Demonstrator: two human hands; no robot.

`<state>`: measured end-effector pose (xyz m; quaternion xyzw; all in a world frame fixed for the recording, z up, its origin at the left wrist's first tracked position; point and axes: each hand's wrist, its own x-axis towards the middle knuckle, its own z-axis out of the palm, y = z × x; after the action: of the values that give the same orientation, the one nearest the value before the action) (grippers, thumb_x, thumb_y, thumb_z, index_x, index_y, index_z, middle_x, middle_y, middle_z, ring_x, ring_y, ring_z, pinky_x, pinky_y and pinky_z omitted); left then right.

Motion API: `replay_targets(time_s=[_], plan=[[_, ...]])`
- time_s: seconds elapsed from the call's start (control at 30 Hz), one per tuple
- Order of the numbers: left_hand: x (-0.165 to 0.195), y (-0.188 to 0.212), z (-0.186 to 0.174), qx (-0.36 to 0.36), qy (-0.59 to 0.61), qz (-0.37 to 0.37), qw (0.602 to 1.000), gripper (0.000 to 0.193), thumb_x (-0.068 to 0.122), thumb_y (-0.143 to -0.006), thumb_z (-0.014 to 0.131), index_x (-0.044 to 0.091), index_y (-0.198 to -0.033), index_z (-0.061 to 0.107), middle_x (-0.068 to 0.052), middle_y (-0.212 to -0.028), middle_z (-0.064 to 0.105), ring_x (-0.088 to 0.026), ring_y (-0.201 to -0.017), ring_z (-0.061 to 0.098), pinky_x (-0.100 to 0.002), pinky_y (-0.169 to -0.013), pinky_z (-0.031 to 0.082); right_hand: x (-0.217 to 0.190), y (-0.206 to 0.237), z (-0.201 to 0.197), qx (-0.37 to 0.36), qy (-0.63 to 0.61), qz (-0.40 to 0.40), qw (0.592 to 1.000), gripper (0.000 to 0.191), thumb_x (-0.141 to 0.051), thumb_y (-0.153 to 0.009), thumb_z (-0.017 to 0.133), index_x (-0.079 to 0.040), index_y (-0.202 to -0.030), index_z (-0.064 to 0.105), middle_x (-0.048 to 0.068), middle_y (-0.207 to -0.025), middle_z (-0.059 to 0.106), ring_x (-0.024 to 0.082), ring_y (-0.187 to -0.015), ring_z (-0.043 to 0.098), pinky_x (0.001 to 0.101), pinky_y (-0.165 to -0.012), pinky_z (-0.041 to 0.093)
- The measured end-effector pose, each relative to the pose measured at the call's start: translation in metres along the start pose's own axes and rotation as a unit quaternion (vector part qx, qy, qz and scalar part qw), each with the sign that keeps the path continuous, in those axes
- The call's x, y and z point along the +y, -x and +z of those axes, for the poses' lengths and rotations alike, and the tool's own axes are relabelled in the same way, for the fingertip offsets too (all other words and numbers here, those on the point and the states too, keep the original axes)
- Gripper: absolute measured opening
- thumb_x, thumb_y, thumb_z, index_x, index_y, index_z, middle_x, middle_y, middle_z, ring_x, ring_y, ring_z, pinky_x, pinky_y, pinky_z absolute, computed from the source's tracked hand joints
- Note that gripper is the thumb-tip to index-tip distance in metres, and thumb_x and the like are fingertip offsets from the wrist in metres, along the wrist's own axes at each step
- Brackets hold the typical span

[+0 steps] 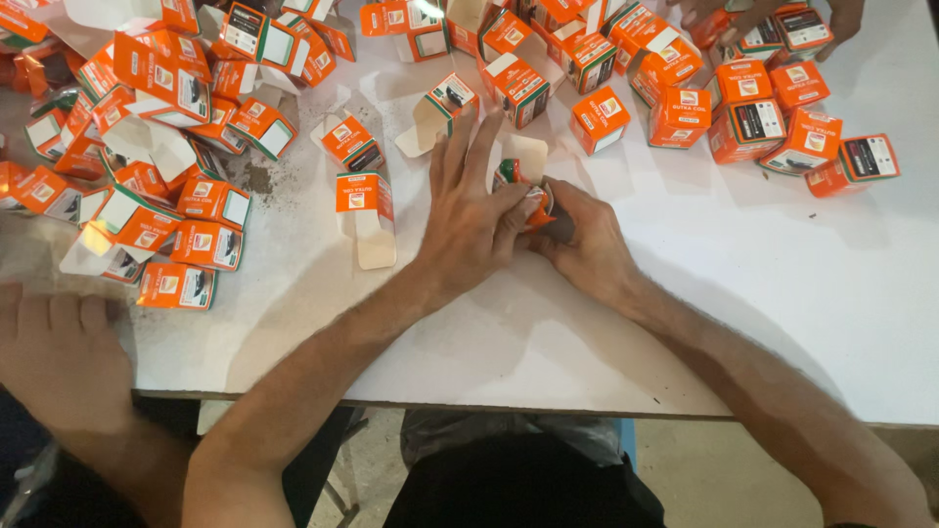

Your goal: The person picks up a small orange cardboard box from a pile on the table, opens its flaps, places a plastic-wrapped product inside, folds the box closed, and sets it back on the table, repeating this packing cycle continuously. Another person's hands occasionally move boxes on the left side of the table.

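Both hands meet over a small orange-and-white cardboard carton lying on the white table. The left hand lies across it, fingers spread forward and thumb pressing its side. The right hand is curled tight round its lower end, where something dark shows between the fingertips (too hidden to identify). The carton's pale flap sticks up just beyond the left fingertips. To do this well, I judge the left should steady the walls while the right works squarely. Open table lies right of the right knuckles; loose orange cartons crowd left of the left fingers, and closed orange boxes sit ahead. The table's near edge is behind the wrists; another person's hand rests there.
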<state>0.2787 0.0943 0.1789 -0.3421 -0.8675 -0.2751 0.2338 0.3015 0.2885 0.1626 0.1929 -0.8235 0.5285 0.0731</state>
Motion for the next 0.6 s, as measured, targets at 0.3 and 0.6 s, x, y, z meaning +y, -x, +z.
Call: replay_targets(time_s=[0.3, 0.6], plan=[[0.008, -0.006, 0.004, -0.009, 0.016, -0.086, 0.996, 0.021, 0.017, -0.090, 0.074, 0.013, -0.111, 0.077, -0.033, -0.153, 0.039, -0.048, -0.142, 0.028, -0.060, -0.110, 0.030, -0.008, 0.002, -0.001, 0.000, 0.034, -0.026, 0.999, 0.057, -0.014, -0.077, 0.087, -0.003, -0.127, 0.062, 0.017, -0.114, 0.072, 0.034, -0.106, 0.071, 0.0415, -0.091, 0.056], [-0.020, -0.015, 0.002, -0.162, 0.405, -0.385, 0.813, 0.032, 0.025, -0.091, 0.074, -0.001, -0.111, 0.072, -0.015, -0.087, 0.071, -0.009, -0.064, 0.061, -0.028, -0.047, 0.041, 0.001, 0.003, 0.003, 0.002, 0.068, -0.028, 0.997, 0.061, -0.019, -0.083, 0.087, -0.001, -0.133, 0.058, 0.020, -0.121, 0.069, 0.037, -0.111, 0.068, 0.0431, -0.094, 0.054]])
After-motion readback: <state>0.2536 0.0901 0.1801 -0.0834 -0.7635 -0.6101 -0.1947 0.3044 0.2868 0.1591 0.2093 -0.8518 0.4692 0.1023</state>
